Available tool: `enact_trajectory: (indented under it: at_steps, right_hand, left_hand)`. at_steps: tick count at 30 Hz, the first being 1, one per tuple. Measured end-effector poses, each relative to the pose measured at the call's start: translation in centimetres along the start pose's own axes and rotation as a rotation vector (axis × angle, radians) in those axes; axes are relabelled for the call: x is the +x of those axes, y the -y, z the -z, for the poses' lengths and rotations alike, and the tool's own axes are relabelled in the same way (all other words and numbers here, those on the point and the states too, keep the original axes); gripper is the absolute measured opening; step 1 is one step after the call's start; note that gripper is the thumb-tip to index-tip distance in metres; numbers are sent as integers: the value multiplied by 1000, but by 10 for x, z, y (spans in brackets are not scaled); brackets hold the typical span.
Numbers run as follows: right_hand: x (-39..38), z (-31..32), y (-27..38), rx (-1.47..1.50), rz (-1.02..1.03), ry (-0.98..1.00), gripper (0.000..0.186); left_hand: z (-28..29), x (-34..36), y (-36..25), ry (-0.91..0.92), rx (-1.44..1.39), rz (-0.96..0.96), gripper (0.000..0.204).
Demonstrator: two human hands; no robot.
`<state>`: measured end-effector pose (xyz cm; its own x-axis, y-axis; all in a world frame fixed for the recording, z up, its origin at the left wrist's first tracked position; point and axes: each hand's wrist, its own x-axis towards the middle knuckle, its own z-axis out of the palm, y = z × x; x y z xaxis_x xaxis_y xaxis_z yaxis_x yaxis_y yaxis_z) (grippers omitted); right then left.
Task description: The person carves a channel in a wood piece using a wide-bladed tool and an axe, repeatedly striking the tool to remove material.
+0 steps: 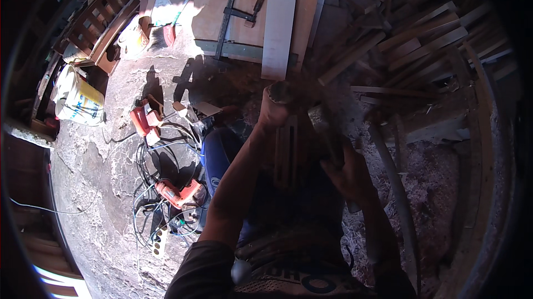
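Note:
My left hand [273, 111] is closed in a fist in front of my lap, around something I cannot make out in the shadow. Just below that fist, a piece of wood [286, 157] with long slots or grooves lies between my legs. My right hand [348, 176] is wrapped round the handle of a hammer [332, 141]. Its head, paler than the handle, points up and away from me, a little right of the left fist. Beyond the left hand a long pale board [280, 21] runs away from me over wider wooden panels [244, 24].
A bar clamp [229, 13] lies on the panels. On the floor to my left are a red drill [177, 193], another red power tool [145, 121], tangled cables [147, 160] and a power strip [159, 242]. A bucket [80, 99] stands farther left. Scrap timber [422, 38] is heaped at right.

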<state>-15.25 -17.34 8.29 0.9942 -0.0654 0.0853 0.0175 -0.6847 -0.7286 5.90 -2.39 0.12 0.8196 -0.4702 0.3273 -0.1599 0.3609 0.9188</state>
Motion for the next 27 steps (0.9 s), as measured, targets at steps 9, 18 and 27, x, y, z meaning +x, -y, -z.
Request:
enact_trajectory:
  at_steps: [9, 18, 27]
  right_hand:
    - [42, 27, 61, -183, 306, -168, 64]
    - [62, -4, 42, -542, 200, 38, 61]
    - [49, 33, 93, -128, 324, -243, 65]
  left_hand:
    - [0, -6, -3, 13, 68, -153, 31]
    - [2, -4, 19, -34, 540, -393, 34]
    - [-9, -9, 4, -84, -9, -144, 25]
